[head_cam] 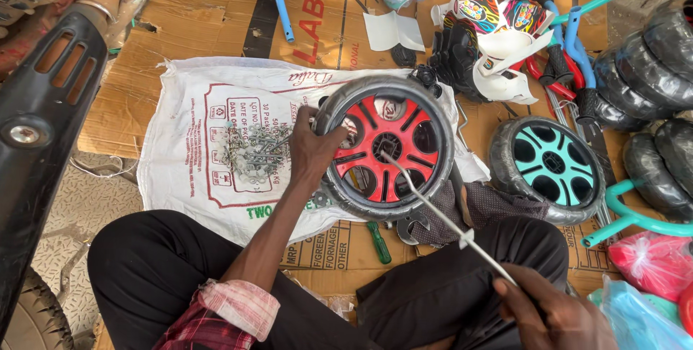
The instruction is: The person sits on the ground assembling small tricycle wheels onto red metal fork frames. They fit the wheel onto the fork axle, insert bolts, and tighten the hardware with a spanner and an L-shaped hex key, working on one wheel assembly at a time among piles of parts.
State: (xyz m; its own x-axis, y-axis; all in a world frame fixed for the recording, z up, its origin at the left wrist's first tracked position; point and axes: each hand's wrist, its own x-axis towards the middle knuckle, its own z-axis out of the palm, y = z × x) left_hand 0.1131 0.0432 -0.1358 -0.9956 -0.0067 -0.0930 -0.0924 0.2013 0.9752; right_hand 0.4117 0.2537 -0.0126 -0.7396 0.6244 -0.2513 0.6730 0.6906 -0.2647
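Head view shows your left hand resting on the rim of the red-spoked wheel, fingers curled over the grey tyre to steady it on the white woven sack. Your right hand is closed around a thin metal axle rod, whose far tip sits at the wheel's hub hole. By the look of it, the rod is only just entering the hub and is not yet pushed through. A pile of small bolts and washers lies just beside your left hand, untouched. The teal-spoked wheel waits to the right, apart from the red one. Room is tight: your knees close the near side, handlebars and tyres crowd the right, and the sack to the left offers the most space.
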